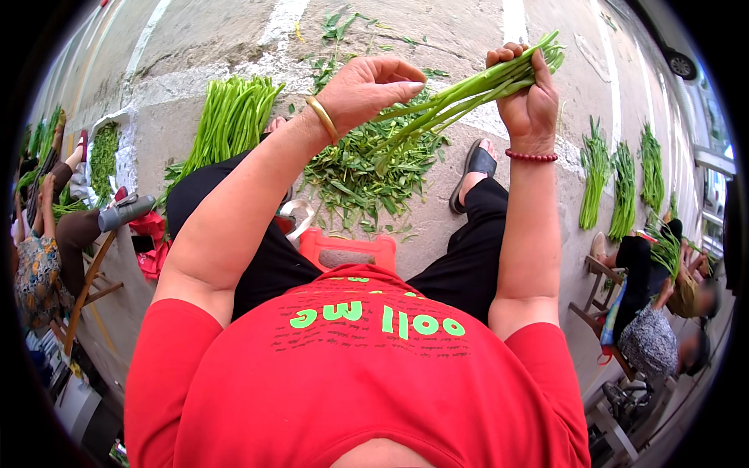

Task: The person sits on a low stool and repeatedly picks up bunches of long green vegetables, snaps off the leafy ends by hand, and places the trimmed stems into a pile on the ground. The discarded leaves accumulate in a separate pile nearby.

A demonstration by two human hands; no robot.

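Observation:
My right hand [529,99] grips a small bunch of green leafy-vegetable stems [468,96], held up at a slant with the ends pointing to the upper right. My left hand [374,88], with a gold-coloured bangle at the wrist, is beside the lower left part of the bunch; its fingers are curled, thumb near the index finger, and I see nothing between them. Below the stems, a pile of stripped green leaves [374,169] lies on the concrete between my feet. A thick bundle of similar stems [231,123] rests to the left, by my left leg.
A red plastic stool [348,245] shows between my legs. At left are a grey bottle [126,212], a red bag [151,240] and a white sack [126,140] holding greens. Green bundles [595,175] lie at right. Other people sit on wooden seats at both sides.

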